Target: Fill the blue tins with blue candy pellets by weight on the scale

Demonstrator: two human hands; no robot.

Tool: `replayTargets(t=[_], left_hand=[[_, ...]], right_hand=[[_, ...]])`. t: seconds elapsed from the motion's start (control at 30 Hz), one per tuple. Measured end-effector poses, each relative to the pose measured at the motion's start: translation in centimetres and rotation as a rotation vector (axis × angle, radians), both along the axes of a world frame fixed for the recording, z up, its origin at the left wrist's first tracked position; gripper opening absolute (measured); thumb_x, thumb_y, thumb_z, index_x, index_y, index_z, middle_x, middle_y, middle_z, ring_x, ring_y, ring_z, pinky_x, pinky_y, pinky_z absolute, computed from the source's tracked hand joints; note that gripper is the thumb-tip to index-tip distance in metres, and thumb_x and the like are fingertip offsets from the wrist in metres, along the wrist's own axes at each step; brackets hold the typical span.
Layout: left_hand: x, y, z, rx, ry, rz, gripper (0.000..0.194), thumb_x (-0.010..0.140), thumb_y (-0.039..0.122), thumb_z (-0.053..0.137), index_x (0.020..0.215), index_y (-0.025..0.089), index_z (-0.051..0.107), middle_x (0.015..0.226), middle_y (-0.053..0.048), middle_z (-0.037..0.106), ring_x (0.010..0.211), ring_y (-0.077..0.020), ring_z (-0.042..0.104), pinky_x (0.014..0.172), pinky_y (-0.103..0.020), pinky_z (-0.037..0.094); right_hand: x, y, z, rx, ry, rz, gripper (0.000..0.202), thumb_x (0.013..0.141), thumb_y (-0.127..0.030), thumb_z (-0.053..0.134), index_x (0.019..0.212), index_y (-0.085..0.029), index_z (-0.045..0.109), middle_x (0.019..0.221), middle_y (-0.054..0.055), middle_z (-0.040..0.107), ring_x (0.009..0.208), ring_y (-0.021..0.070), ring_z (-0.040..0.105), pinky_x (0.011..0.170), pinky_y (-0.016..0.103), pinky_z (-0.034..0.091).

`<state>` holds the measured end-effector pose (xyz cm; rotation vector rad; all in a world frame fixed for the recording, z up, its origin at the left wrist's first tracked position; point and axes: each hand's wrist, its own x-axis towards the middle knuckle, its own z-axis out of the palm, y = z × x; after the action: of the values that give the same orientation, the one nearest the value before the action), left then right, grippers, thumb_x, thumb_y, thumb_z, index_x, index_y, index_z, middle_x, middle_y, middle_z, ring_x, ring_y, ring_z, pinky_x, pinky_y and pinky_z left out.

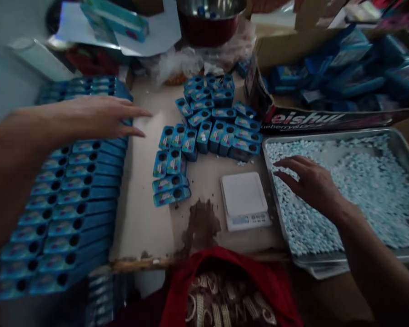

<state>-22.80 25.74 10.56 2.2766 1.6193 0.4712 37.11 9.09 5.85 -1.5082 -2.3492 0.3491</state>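
My left hand [114,116] is stretched over the right edge of the long rows of blue boxes [78,195], its fingers apart and nothing between them. At the left edge of the metal tray [284,236], my right hand [301,179] is over the pale blue pellets [371,200], some of which show between its thumb and fingers. Between the hands, several small blue boxes with round dark holes [190,141] stand grouped on the table [139,204]. White pellets lie on one box. A white scale [243,195] sits left of the tray.
Behind the tray, a cardboard carton [303,119] holds many blue packs. A metal bowl [211,22] and crumpled clear plastic [180,63] are at the back. A teal box [122,22] lies on white sheets at the back left. The table's front edge [139,264] is worn.
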Motion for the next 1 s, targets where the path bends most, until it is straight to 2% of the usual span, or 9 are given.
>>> replayTargets(t=[0.1,0.2,0.3,0.4,0.53,0.67,0.77,0.9,1.0], left_hand=[[4.7,-13.1,-0.7,-0.032,0.209,-0.186,0.096,0.082,0.092,0.095,0.148,0.023,0.081,0.139,-0.011,0.078,0.133,-0.0408,0.077,0.131,-0.074,0.058],[10.6,-23.7,-4.8,0.173,0.075,0.123,0.089,0.078,0.058,0.116,0.146,0.024,0.070,0.138,-0.015,0.073,0.133,-0.0424,0.075,0.124,-0.066,0.067],[15.1,-28.9,-10.8,0.284,-0.148,0.439,0.073,0.088,0.037,0.109,0.148,0.028,0.067,0.151,-0.018,0.065,0.144,-0.0423,0.070,0.121,-0.065,0.071],[16.9,-29.8,-15.1,0.384,-0.403,0.615,0.037,0.108,0.042,0.088,0.139,0.028,0.072,0.159,-0.019,0.058,0.147,-0.0395,0.070,0.104,-0.058,0.078],[17.1,-29.8,-16.6,0.408,-0.497,0.645,0.042,0.105,0.045,0.085,0.139,0.030,0.069,0.145,-0.014,0.070,0.139,-0.0392,0.077,0.105,-0.063,0.077],[16.7,-31.9,-14.9,0.297,-0.554,0.563,0.069,0.099,0.050,0.090,0.162,0.052,0.060,0.163,-0.006,0.068,0.149,-0.0486,0.072,0.106,-0.078,0.074],[18.3,-32.5,-12.4,0.218,-0.551,0.395,0.080,0.101,0.051,0.090,0.170,0.068,0.055,0.160,-0.001,0.069,0.146,-0.0502,0.073,0.114,-0.084,0.069],[24.8,-29.6,-10.1,0.293,-0.507,0.099,0.049,0.107,0.040,0.090,0.153,0.046,0.074,0.137,-0.008,0.073,0.132,-0.0421,0.078,0.112,-0.072,0.073],[29.7,-26.9,-10.7,0.266,-0.513,-0.027,0.041,0.112,0.029,0.083,0.152,0.033,0.073,0.136,-0.012,0.070,0.132,-0.0361,0.077,0.113,-0.060,0.074]], right_hand=[[-0.4,-1.2,-0.2,-0.004,0.005,0.031,0.026,0.115,-0.040,0.068,0.124,-0.027,0.088,0.124,0.017,0.091,0.106,0.0395,0.088,0.099,0.057,0.073],[0.6,-2.7,-1.1,-0.006,0.033,0.035,0.023,0.116,-0.040,0.069,0.122,-0.028,0.087,0.118,0.015,0.091,0.090,0.0352,0.086,0.086,0.052,0.070],[2.4,-4.1,-2.3,-0.028,0.045,0.014,0.024,0.114,-0.044,0.070,0.122,-0.029,0.087,0.114,0.014,0.090,0.086,0.0338,0.085,0.078,0.049,0.065],[4.5,-5.9,-3.3,-0.023,0.040,-0.069,0.031,0.113,-0.048,0.069,0.124,-0.026,0.088,0.116,0.015,0.089,0.089,0.0338,0.086,0.079,0.047,0.064],[6.6,-8.9,-3.9,-0.031,0.031,-0.197,0.036,0.113,-0.050,0.069,0.128,-0.024,0.089,0.117,0.015,0.087,0.083,0.0304,0.085,0.081,0.046,0.065],[9.3,-10.4,-4.0,-0.058,-0.015,-0.259,0.040,0.118,-0.048,0.064,0.142,-0.024,0.085,0.130,0.019,0.085,0.113,0.0365,0.086,0.102,0.053,0.069],[12.4,-10.6,-3.9,-0.095,-0.181,-0.296,0.067,0.112,-0.060,0.077,0.167,-0.023,0.073,0.168,0.026,0.071,0.156,0.0479,0.069,0.129,0.066,0.059],[14.9,-11.4,-4.2,-0.309,-0.370,-0.253,0.135,0.084,-0.072,0.105,0.193,-0.023,0.043,0.200,0.031,0.033,0.184,0.0595,0.034,0.142,0.076,0.043],[14.5,-12.9,-5.1,-0.382,-0.435,-0.198,0.138,0.085,-0.074,0.104,0.196,-0.026,0.037,0.204,0.031,0.024,0.188,0.0607,0.023,0.145,0.079,0.036]])
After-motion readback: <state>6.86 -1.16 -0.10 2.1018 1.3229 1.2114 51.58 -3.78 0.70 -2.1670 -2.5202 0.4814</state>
